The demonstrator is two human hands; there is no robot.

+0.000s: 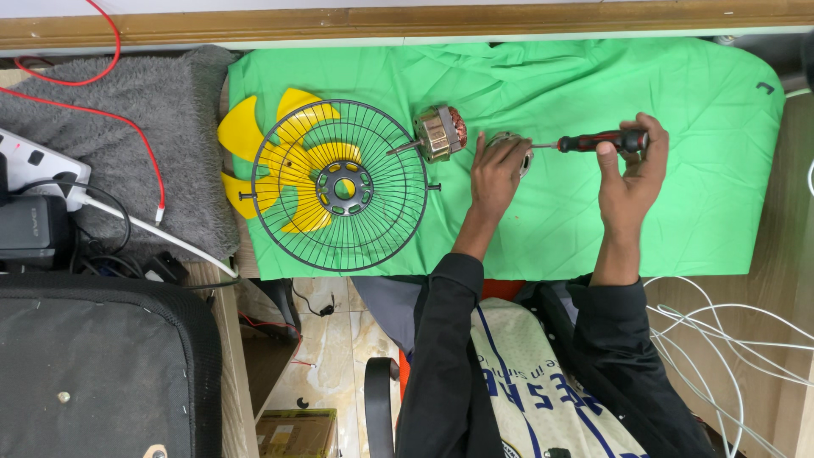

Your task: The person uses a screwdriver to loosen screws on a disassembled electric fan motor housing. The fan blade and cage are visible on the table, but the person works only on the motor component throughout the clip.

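While your left hand (496, 170) presses down on a small round metal part (511, 144), your right hand (632, 165) holds a screwdriver (593, 141) lying level, tip toward that part. Left fingers are curled over the part and cover most of it; only a bit of grey rim shows. Right fingers are wrapped round the red-and-black handle, thumb on the near side. The shaft tip meets the part just at your left fingertips; can't tell whether it sits in a screw.

All of this is on the green cloth (678, 212) covering the tabletop, roughly mid-length and closer to the far edge than the near one.

Just left of the part: a motor core (441, 133) with copper windings, shaft pointing toward the left edge, touching or nearly touching the rim of the wire fan guard (339, 187). The guard lies flat over the yellow fan blade (246, 136), which sticks out past it on the left, at the cloth's left edge.

Off the cloth to the left: grey fuzzy mat (102, 136), red wire (127, 119), white power strip (34, 161). White cables (721, 339) hang by the right near corner.
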